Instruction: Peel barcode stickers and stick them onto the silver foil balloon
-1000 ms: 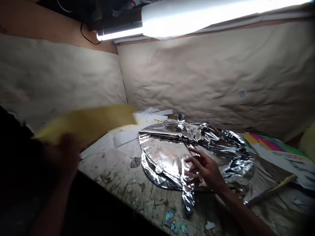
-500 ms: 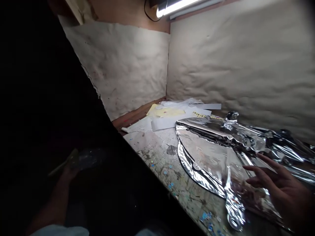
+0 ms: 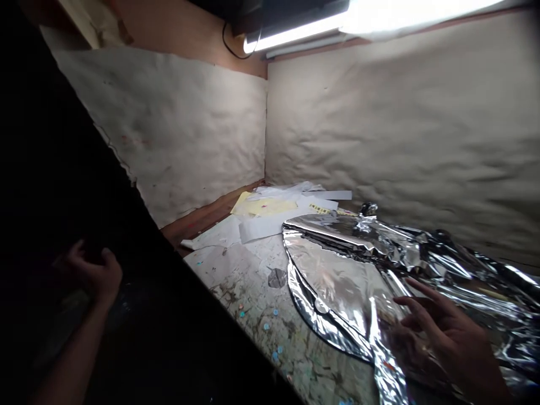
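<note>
My right hand (image 3: 447,337) hovers over, or lightly rests on, a flat silver foil balloon (image 3: 337,281), fingers stretched and apart, holding nothing. The balloon lies crumpled on a stained worktable (image 3: 248,287), with its narrow neck pointing toward the table's front edge, next to my right hand. My left hand (image 3: 93,275) is low at the far left in deep shadow, off the table, fingers loosely bent. Nothing shows in it.
Loose white and yellow paper sheets (image 3: 274,211) lie in the back corner of the table. Small coloured confetti bits (image 3: 270,326) dot the surface near the front edge. Paper-covered walls close in the back and left. A tube light (image 3: 295,34) glows overhead.
My left hand carried a yellow sheet down off the table into the dark at the left; the sheet is no longer seen. The view swung left. My right hand stayed on the foil.
</note>
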A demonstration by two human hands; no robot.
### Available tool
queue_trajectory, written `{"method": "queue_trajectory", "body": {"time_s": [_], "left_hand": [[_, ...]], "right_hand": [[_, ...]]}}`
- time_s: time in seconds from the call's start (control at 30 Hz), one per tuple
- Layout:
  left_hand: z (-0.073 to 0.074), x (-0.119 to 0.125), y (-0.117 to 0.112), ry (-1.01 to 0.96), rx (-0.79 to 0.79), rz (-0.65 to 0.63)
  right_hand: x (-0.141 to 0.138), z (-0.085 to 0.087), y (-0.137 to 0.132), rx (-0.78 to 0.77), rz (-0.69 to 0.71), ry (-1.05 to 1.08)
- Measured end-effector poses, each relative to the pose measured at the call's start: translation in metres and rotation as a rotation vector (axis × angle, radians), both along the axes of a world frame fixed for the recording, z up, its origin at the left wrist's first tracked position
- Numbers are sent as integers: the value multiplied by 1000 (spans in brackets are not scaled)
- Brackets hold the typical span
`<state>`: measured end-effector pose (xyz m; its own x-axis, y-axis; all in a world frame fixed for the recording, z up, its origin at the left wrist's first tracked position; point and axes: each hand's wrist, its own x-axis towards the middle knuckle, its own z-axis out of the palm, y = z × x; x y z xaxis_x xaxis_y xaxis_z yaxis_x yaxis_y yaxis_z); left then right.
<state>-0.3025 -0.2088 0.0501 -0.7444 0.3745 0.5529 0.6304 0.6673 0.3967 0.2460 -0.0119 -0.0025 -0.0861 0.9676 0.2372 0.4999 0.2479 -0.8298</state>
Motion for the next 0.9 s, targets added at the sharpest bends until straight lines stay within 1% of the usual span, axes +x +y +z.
{"method": "queue_trajectory", "body": {"time_s": [0.03,0.07,0.1,0.13,0.17,0.23,0.27,0.3,0.37,0.43,0.5,0.6,0.67,0.77,0.83,0.9], "left_hand": [[4,1,18,24,76,-53],[8,5,41,37,137,-138],[14,12,69,37,169,-251],[20,23,100,22,160,-385],[26,37,136,-2,120,-522],[36,75,211,-59,-14,-772],[39,96,249,-91,-98,-874],[40,118,284,-119,-177,-949],[36,160,344,-161,-309,-1033],[26,195,386,-192,-407,-1048],[14,221,413,-220,-480,-1005],[-2,241,440,-267,-590,-923],[-10,246,454,-296,-665,-889],[-15,245,470,-306,-742,-834],[-17,242,476,-288,-758,-800],[-17,240,479,-262,-761,-805]], "right_hand": [[-1,0,0,2,-1,13],[-1,-1,0,3,-2,27],[-1,-3,0,1,2,35],[-1,-5,0,5,9,35],[0,-8,1,14,22,25],[1,-13,1,44,66,-21],[1,-16,1,65,92,-53],[1,-18,1,89,116,-89],[1,-21,1,146,158,-164],[1,-22,0,201,188,-227],[1,-22,-1,240,211,-265],[2,-23,-2,253,224,-283],[3,-23,-2,248,229,-276],[4,-23,-1,249,244,-267],[4,-22,-1,246,249,-271],[4,-20,-2,242,245,-282]]}}
